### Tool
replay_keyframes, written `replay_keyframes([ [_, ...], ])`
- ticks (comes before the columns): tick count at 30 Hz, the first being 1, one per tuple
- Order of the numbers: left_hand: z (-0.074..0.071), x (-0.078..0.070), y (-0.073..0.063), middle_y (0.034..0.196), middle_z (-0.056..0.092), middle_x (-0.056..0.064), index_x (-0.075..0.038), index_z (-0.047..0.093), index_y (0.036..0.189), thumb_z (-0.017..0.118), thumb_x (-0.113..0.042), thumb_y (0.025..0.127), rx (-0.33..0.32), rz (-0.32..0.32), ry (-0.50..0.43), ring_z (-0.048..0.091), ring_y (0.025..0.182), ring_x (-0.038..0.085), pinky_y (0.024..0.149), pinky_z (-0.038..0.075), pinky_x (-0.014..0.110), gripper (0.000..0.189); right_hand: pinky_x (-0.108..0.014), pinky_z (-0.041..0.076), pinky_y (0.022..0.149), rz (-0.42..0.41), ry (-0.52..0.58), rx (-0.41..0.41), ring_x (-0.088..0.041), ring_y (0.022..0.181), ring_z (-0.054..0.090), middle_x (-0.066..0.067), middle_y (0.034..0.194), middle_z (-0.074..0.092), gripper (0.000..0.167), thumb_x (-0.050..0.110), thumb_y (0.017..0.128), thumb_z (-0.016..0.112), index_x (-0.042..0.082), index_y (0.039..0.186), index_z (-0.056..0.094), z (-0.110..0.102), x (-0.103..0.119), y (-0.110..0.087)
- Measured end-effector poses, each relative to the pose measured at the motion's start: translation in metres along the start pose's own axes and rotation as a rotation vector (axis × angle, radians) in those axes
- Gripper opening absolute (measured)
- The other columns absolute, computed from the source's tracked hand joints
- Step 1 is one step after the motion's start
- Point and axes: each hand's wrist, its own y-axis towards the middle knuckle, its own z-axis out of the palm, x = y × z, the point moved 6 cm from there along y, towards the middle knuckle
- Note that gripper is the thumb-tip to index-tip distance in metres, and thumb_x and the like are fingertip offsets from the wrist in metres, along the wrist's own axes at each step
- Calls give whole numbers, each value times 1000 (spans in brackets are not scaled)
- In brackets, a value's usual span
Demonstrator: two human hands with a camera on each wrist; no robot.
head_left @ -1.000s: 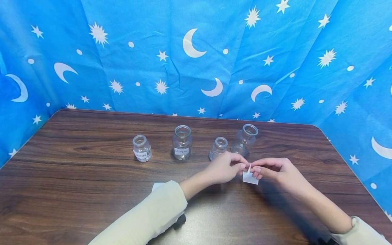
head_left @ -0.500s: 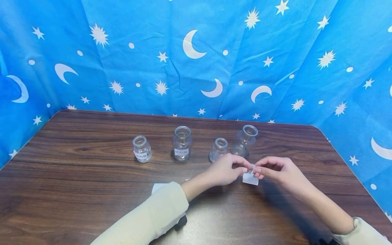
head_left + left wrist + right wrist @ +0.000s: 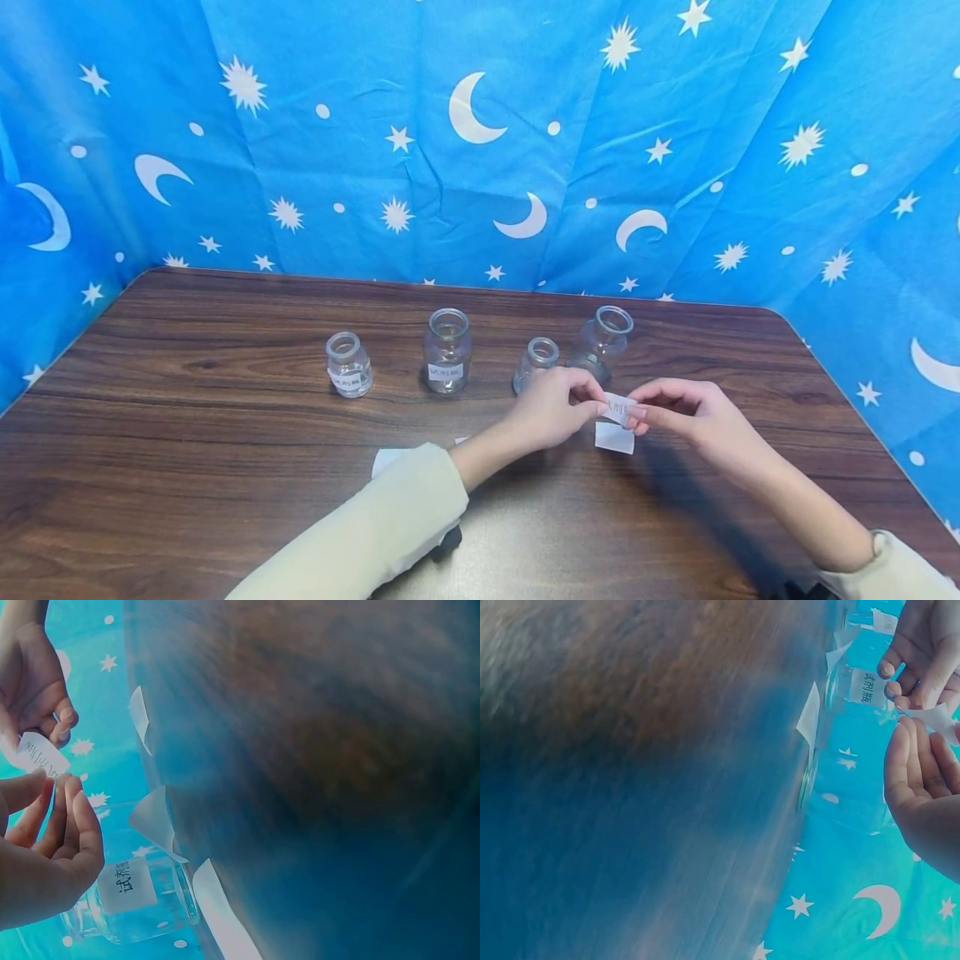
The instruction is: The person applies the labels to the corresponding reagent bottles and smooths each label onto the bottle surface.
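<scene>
A small white paper label [image 3: 618, 407] with dark characters is stretched between my two hands. My left hand [image 3: 553, 410] pinches its left end, and my right hand [image 3: 703, 419] pinches the right end with thumb and fingers. In the left wrist view the label [image 3: 39, 754] bends slightly between the fingertips. Just below it in the head view, a white paper piece [image 3: 614, 437] lies on the table. Behind the hands stand a small glass jar [image 3: 538, 357] and a larger glass jar [image 3: 604, 333]. My left hand hides part of the small jar.
Farther left stand a small labelled jar [image 3: 348, 367] and a taller labelled jar [image 3: 447, 346]. More white paper [image 3: 386, 458] shows from under my left sleeve [image 3: 375, 525]. A blue cloth [image 3: 480, 167] with moons and stars hangs behind the wooden table [image 3: 187, 417].
The label, edge-on and upright a second ago, has turned flat so its writing faces up toward the head camera. Both hands have risen very slightly; the jars have not moved.
</scene>
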Motion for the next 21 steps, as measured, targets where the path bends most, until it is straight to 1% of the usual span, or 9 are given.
replay_keyframes([
  [3,0,0,1,70,61,-9,-11,64,81,67,-15,82,-13,-15,9,50,60,-1,59,38,13,5,-29,50,68,-21,19,12,-20,73,61,-8,80,66,17,7,90,56,-3,102,61,-2,0,-1],
  [5,-1,0,1,72,62,-7,-11,62,84,68,-15,82,-22,-30,6,52,62,-1,60,39,13,7,-28,50,68,-37,32,20,-19,73,61,-9,79,66,16,5,90,55,-4,102,61,-3,-1,-1],
  [8,-1,2,2,75,64,-5,-10,61,87,68,-15,81,-29,-45,-14,54,63,0,60,41,13,10,-28,50,67,-66,55,38,-19,72,61,-9,78,66,16,2,90,54,-5,102,60,-3,0,-2],
  [12,-1,1,2,70,61,-6,-10,63,83,66,-14,82,-24,-43,-20,51,59,0,57,39,13,5,-28,49,67,-87,71,53,-19,73,61,-11,79,66,16,0,90,53,-5,103,60,-4,0,-2],
  [16,-2,0,2,65,57,-8,-10,64,78,66,-12,83,-25,-44,-17,47,57,1,56,37,14,5,-28,50,68,-83,51,35,-18,73,61,-10,79,65,16,1,90,53,-5,103,60,-4,-2,-1],
  [21,-2,-1,2,65,58,-8,-10,64,80,64,-12,84,-14,-47,-23,48,57,1,55,37,14,5,-30,51,66,-60,50,-12,-17,71,62,-9,81,65,16,1,88,57,-6,102,57,-1,-4,2],
])
